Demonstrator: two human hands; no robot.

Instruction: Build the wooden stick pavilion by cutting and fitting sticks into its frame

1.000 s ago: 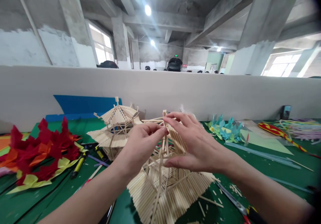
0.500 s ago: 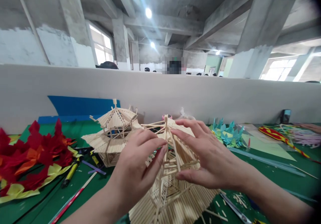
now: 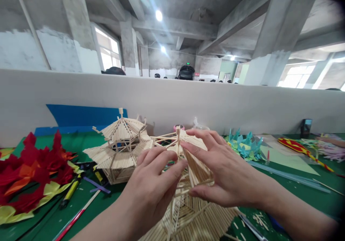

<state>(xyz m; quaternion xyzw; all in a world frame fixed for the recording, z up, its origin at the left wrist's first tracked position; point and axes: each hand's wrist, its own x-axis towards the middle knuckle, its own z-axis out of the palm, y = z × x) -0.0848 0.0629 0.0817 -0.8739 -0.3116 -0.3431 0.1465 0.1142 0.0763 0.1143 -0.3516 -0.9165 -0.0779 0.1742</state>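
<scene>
A pavilion model of thin wooden sticks (image 3: 199,216) stands in front of me, with an open roof frame around a centre post (image 3: 178,136). My right hand (image 3: 218,165) spans the right side of its roof, fingers near the top and thumb at the lower edge, holding the slatted panel (image 3: 198,162). At the left of the post is my left hand (image 3: 159,180), thumb and fingers drawn together in a pinch; what lies between the tips is too small to make out. Behind the left hand stands a second stick pavilion (image 3: 121,154) with a closed, slatted roof.
Red and orange paper or felt shapes (image 3: 35,165) lie at the left, near a yellow-handled tool (image 3: 70,194) and a red-and-white stick (image 3: 72,219). At the right are a turquoise paper flower piece (image 3: 245,145), short stick bits (image 3: 260,220) and a metal tool (image 3: 252,226). A white partition (image 3: 242,108) stands behind.
My left hand's thumb and fingertips have shifted slightly right, across the post. The right hand keeps its place on the roof. The whole view has tilted and shifted a little.
</scene>
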